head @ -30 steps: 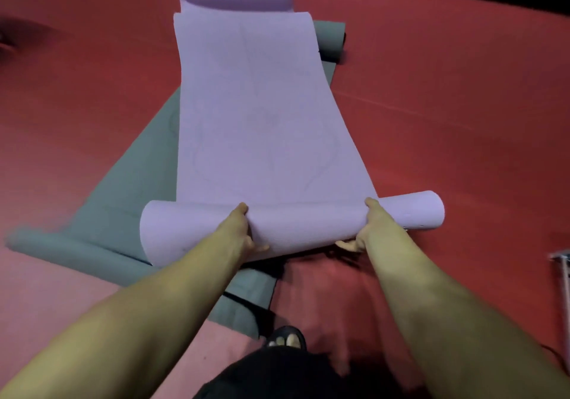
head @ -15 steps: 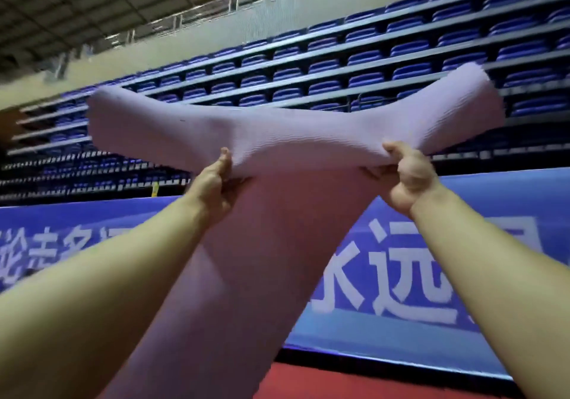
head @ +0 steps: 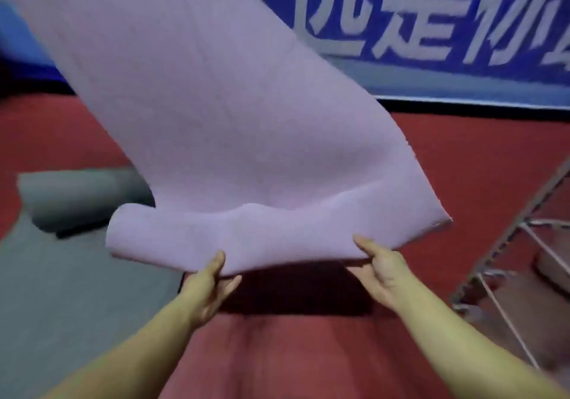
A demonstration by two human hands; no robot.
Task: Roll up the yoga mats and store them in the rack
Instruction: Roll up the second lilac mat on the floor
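Left hand [head: 209, 290] and right hand [head: 382, 270] each pinch the near curled edge of the purple mat [head: 216, 114], thumbs on top. The mat billows above the red floor [head: 462, 158]. Left of the mat lies a grey mat [head: 74, 275]; right of it, a wire rack [head: 505, 275].

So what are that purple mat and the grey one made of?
Purple mat: looks like soft matte foam, since it bends and sags freely and shows a fine ribbed texture. Grey mat: probably similar foam, dull with no shine, its far end curled; blur hides any texture.
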